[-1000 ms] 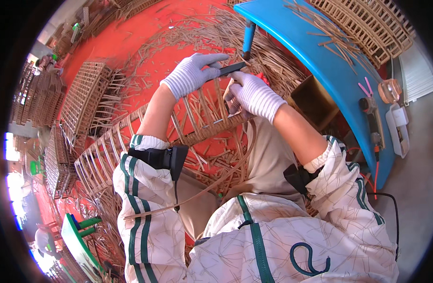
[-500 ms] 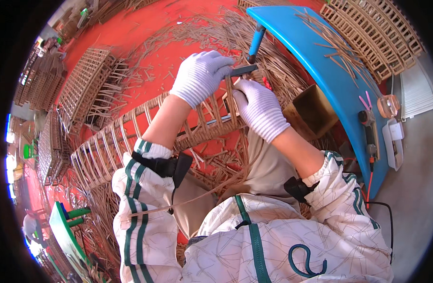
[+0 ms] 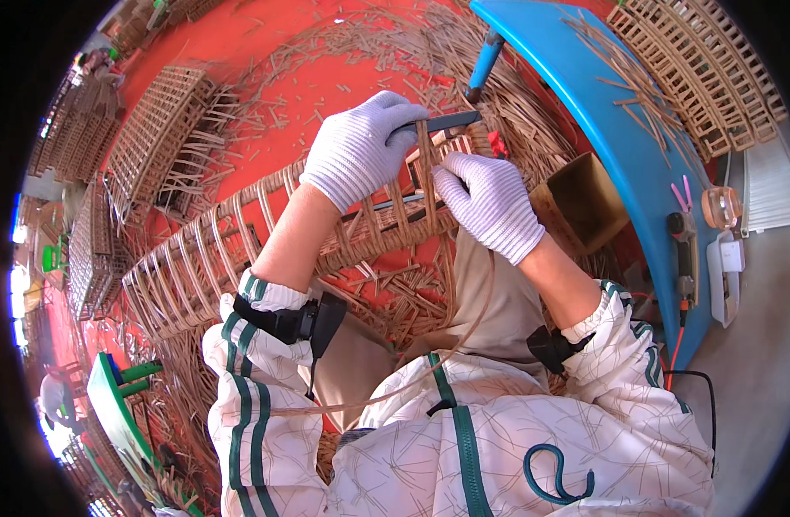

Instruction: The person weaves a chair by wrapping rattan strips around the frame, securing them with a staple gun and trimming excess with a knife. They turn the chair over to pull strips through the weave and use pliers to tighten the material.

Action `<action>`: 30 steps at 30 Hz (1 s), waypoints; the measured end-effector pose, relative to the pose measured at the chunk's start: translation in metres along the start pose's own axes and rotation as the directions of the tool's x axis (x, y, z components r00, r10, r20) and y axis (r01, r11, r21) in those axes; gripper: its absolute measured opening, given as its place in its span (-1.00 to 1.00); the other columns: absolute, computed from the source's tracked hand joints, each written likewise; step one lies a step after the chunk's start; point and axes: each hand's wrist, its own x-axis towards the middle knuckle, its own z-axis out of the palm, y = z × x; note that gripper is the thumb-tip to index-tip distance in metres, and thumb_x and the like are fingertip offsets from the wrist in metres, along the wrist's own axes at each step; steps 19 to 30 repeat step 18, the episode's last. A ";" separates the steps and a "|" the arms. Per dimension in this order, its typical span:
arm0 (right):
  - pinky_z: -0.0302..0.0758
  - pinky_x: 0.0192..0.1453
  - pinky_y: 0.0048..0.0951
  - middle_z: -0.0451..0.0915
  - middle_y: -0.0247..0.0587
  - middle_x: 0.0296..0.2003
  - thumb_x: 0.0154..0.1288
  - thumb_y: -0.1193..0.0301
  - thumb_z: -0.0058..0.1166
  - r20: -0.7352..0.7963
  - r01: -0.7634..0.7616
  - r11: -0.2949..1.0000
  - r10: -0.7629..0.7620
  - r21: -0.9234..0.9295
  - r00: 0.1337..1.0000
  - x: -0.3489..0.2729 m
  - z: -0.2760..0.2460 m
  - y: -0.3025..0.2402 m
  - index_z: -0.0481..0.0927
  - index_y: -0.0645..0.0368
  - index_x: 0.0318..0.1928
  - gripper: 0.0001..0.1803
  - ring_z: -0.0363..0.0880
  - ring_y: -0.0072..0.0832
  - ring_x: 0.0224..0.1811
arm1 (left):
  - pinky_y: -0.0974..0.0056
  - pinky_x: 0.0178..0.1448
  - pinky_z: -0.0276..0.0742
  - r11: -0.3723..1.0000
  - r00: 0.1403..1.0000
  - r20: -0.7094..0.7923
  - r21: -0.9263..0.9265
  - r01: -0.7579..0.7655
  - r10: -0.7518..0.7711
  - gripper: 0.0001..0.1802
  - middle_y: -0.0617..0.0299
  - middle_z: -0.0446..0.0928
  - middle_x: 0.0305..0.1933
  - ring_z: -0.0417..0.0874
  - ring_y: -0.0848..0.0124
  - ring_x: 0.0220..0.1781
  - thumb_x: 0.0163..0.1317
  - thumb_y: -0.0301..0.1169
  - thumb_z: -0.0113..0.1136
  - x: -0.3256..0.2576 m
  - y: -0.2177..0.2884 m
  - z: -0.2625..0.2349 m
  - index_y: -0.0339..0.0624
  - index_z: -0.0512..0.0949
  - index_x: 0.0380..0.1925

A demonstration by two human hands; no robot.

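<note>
A long woven basket frame (image 3: 197,267) of brown wicker lies slantwise across my lap. At its far right end my left hand (image 3: 360,146), in a white knitted glove, is closed on a flat dark grey bar (image 3: 451,121) that points right, past an upright slat of the frame. Just right of that slat is my right hand (image 3: 491,202), gloved likewise, thumb and fingers pinched together. From beneath it a thin brown wicker strand (image 3: 474,323) curves down over my lap to my left sleeve. The pinched fingertips themselves are partly hidden.
A blue table (image 3: 584,95) stands at the right, with loose strips and a black-handled tool (image 3: 684,250) on it. Beside my right knee is an open brown box (image 3: 584,202). Wicker scraps litter the red floor (image 3: 326,77); finished-looking frames (image 3: 158,121) stand left.
My right hand has shifted slightly right and down beside the slat. The wicker strand now bows upward to it. More of the dark bar shows, and the view has turned slightly.
</note>
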 end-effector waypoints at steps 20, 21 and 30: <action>0.46 -0.46 -0.31 0.59 -0.01 -0.56 0.32 0.40 0.15 0.099 -0.118 0.908 0.085 0.401 0.991 -0.004 -0.008 0.005 0.67 0.30 -0.28 -0.82 0.61 -0.33 -0.58 | 0.23 -0.04 0.63 1.000 1.000 -0.017 -0.005 -0.012 0.012 -0.70 0.23 0.65 -0.14 0.71 0.20 -0.13 0.17 -0.43 0.26 0.002 -0.009 0.003 0.01 0.66 -0.06; 0.46 -0.46 -0.31 0.59 -0.01 -0.56 0.32 0.40 0.15 0.099 -0.118 0.908 0.085 0.401 0.991 -0.004 -0.008 0.005 0.67 0.30 -0.28 -0.82 0.61 -0.33 -0.58 | 0.23 -0.04 0.63 1.000 1.000 -0.017 -0.005 -0.012 0.012 -0.70 0.23 0.65 -0.14 0.71 0.20 -0.13 0.17 -0.43 0.26 0.002 -0.009 0.003 0.01 0.66 -0.06; 0.46 -0.46 -0.31 0.59 -0.01 -0.56 0.32 0.40 0.15 0.099 -0.118 0.908 0.085 0.401 0.991 -0.004 -0.008 0.005 0.67 0.30 -0.28 -0.82 0.61 -0.33 -0.58 | 0.23 -0.04 0.63 1.000 1.000 -0.017 -0.005 -0.012 0.012 -0.70 0.23 0.65 -0.14 0.71 0.20 -0.13 0.17 -0.43 0.26 0.002 -0.009 0.003 0.01 0.66 -0.06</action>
